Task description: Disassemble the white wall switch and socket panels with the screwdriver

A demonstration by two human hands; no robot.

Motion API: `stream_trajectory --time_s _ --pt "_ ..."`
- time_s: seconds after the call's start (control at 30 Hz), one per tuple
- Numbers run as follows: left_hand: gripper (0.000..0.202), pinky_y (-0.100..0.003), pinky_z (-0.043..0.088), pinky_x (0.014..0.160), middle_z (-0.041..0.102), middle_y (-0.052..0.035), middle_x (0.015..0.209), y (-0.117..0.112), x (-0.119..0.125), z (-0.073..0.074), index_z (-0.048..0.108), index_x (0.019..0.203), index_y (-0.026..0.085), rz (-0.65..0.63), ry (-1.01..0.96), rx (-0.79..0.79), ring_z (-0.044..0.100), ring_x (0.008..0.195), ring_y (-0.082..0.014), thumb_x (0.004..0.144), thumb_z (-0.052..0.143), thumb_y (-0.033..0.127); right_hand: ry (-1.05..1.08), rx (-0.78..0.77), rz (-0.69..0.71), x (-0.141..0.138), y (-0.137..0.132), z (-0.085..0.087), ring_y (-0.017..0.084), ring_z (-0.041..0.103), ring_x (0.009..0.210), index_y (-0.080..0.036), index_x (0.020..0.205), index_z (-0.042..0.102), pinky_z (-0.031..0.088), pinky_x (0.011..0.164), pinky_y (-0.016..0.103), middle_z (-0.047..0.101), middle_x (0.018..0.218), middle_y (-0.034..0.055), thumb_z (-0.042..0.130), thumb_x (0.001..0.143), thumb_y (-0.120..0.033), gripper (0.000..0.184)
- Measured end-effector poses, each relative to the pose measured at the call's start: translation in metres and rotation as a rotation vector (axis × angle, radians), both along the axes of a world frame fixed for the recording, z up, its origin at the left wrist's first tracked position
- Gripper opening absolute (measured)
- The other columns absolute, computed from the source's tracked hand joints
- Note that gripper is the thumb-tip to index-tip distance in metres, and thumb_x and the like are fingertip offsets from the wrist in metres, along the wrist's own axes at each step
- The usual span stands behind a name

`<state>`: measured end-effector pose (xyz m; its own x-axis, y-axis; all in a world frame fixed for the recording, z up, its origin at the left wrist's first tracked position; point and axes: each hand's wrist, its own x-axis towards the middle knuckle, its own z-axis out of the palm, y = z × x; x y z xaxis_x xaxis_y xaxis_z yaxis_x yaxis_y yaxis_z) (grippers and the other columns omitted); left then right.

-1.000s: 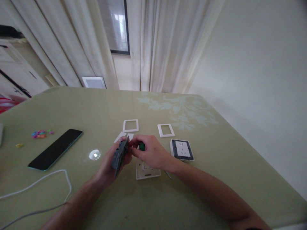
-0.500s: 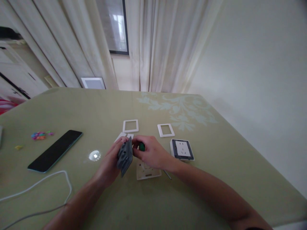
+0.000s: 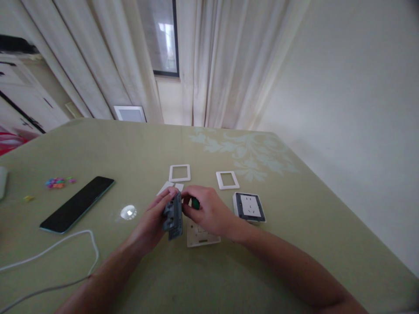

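My left hand (image 3: pixel 153 220) is closed on a dark grey socket module (image 3: pixel 173 218), held on edge above the table with its moulded side showing. Close against the module's right side is my right hand (image 3: pixel 207 209), its fingers curled round a screwdriver with a green handle (image 3: pixel 195 203); the shaft is hidden. Under the right hand lies a white back box (image 3: pixel 203 239), partly covered. White flat pieces (image 3: pixel 166 187) rest just beyond my left fingers. An assembled white socket (image 3: pixel 250 206) with a dark surround sits right of my right hand.
Two white square frames (image 3: pixel 180 179) (image 3: pixel 228 186) lie farther back on the green table (image 3: pixel 137 148). A black phone (image 3: pixel 77 205), small colourful pieces (image 3: pixel 56 183) and a white cable (image 3: pixel 93 248) are on the left. A wall (image 3: pixel 353 131) borders the right side.
The grey module has turned more upright, showing more of its moulded side. A metal shaft that stuck out below my right wrist is out of sight now.
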<state>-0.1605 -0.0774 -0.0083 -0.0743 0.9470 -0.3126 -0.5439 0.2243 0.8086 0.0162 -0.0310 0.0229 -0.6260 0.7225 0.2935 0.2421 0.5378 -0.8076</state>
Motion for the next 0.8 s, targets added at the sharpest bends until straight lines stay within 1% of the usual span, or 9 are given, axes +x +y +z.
stream_trajectory --time_s 0.17,0.27,0.37,0.47,0.53,0.6,0.67,0.7,0.8 --pt "0.044 -0.016 0.049 0.051 0.067 0.0039 0.072 -0.001 0.0 0.001 0.077 0.09 0.018 -0.036 0.003 0.01 0.059 0.06 -0.0095 0.067 0.104 0.043 -0.016 0.15 0.037 0.002 0.0 -0.003 0.018 0.061 0.085 -0.017 0.094 0.069 0.046 0.081 0.029 0.071 0.093 0.0044 0.069 0.1 -0.016 0.006" --pt "0.047 -0.015 0.051 0.054 0.068 0.0037 0.075 -0.002 0.001 0.001 0.077 0.089 0.018 -0.044 -0.008 0.012 0.06 0.063 -0.0091 0.064 0.105 0.046 -0.074 0.258 0.024 0.005 -0.002 -0.003 0.019 0.062 0.085 -0.016 0.094 0.069 0.047 0.079 0.029 0.071 0.094 0.0059 0.07 0.099 -0.017 0.005" --pt "0.047 -0.015 0.052 0.056 0.069 0.0034 0.077 -0.002 0.001 0.0 0.077 0.09 0.018 -0.051 -0.008 0.005 0.062 0.067 -0.01 0.065 0.105 0.047 -0.119 0.313 0.02 0.006 -0.005 -0.004 0.018 0.06 0.081 -0.017 0.089 0.069 0.045 0.076 0.028 0.07 0.091 0.0053 0.07 0.099 -0.019 0.01" --pt "0.041 -0.015 0.052 0.057 0.068 0.0039 0.078 -0.003 0.001 0.002 0.077 0.094 0.018 -0.084 -0.067 0.011 0.062 0.067 -0.0097 0.069 0.102 0.04 -0.15 0.314 0.029 0.006 -0.007 -0.003 0.016 0.059 0.077 -0.018 0.086 0.069 0.044 0.074 0.027 0.069 0.086 0.0034 0.071 0.098 -0.021 0.013" --pt "0.038 -0.016 0.048 0.054 0.064 0.0057 0.071 -0.003 0.001 0.004 0.075 0.093 0.019 -0.126 -0.148 0.028 0.056 0.059 -0.0081 0.071 0.1 0.037 -0.184 0.307 0.03 0.007 -0.007 0.0 0.016 0.061 0.077 -0.018 0.085 0.07 0.044 0.075 0.026 0.068 0.083 0.0023 0.07 0.098 -0.022 0.013" --pt "0.037 -0.018 0.045 0.051 0.056 0.008 0.063 -0.003 0.001 0.007 0.073 0.091 0.019 -0.146 -0.216 0.046 0.048 0.052 -0.0075 0.073 0.098 0.038 -0.23 0.296 0.008 0.009 -0.005 0.005 0.015 0.062 0.077 -0.017 0.087 0.071 0.044 0.075 0.026 0.069 0.082 0.0022 0.068 0.098 -0.021 0.012" --pt "0.034 -0.019 0.044 0.05 0.05 0.0089 0.059 -0.001 0.0 0.009 0.071 0.088 0.019 -0.108 -0.234 0.019 0.044 0.049 -0.0076 0.075 0.095 0.04 -0.292 0.28 -0.037 0.012 -0.001 0.011 0.015 0.063 0.078 -0.016 0.09 0.072 0.044 0.075 0.026 0.071 0.084 0.0032 0.066 0.1 -0.021 0.013" --pt "0.032 -0.019 0.044 0.049 0.05 0.0088 0.059 0.0 0.0 0.01 0.07 0.087 0.018 -0.078 -0.232 -0.009 0.044 0.049 -0.0076 0.078 0.093 0.039 -0.33 0.272 -0.061 0.014 0.003 0.014 0.015 0.065 0.079 -0.016 0.092 0.073 0.044 0.076 0.026 0.073 0.086 0.0039 0.065 0.101 -0.021 0.014" --pt "0.027 -0.019 0.043 0.047 0.058 0.007 0.062 0.006 0.0 0.01 0.068 0.086 0.019 0.009 -0.197 -0.096 0.05 0.047 -0.0079 0.089 0.084 0.041 -0.473 0.244 -0.124 0.013 0.021 0.021 0.017 0.068 0.082 -0.015 0.096 0.077 0.046 0.078 0.028 0.077 0.09 0.0057 0.063 0.105 -0.024 0.019"
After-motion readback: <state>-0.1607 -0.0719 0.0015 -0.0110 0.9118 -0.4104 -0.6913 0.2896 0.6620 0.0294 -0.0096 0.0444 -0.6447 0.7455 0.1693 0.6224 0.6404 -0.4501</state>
